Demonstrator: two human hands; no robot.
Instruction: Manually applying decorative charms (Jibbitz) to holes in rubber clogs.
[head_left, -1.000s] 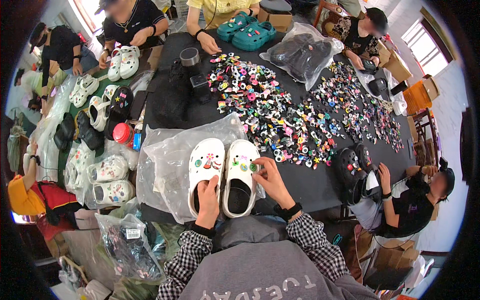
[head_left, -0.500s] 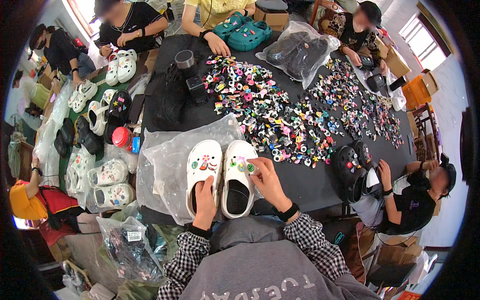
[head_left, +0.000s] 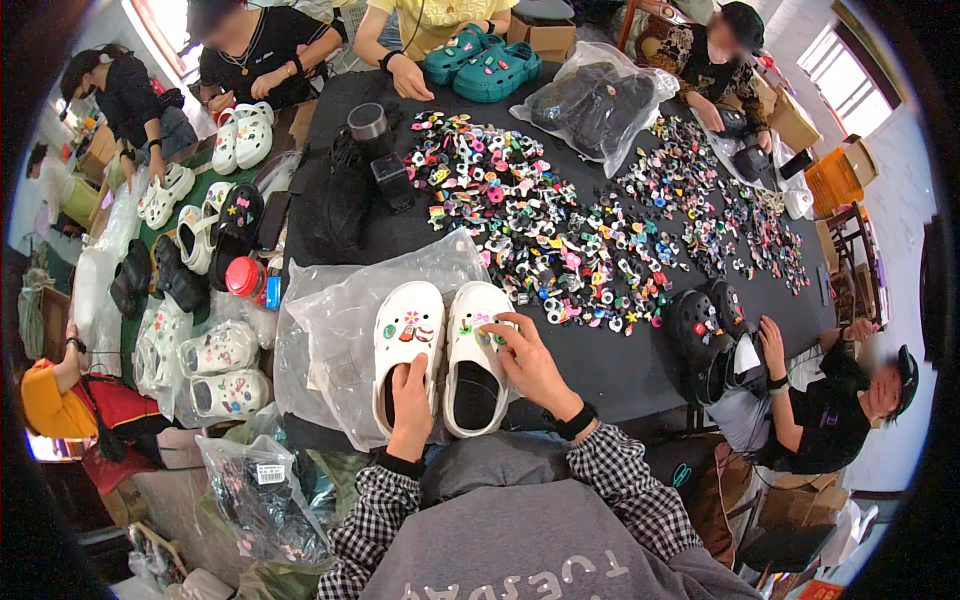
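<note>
Holding the left clog (head_left: 402, 345), white, round-toed, dark-lined, on a clear bag (head_left: 330, 320) atop the desk (head_left: 600, 372), with the left hand (head_left: 410, 415); touching bright charms (head_left: 410, 330) on the right clog (head_left: 470, 350) with narrowed fingers (head_left: 512, 353) of the right hand (head_left: 540, 370). Cannot tell if pinching any.

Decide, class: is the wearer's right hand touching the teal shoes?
No, the right hand is at a white shoe, apart from the teal shoes.

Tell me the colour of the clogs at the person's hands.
The clogs are white, seen best in the head view.

Right fingers (head_left: 514, 341) moved leftward over right clog (head_left: 476, 297).
</note>
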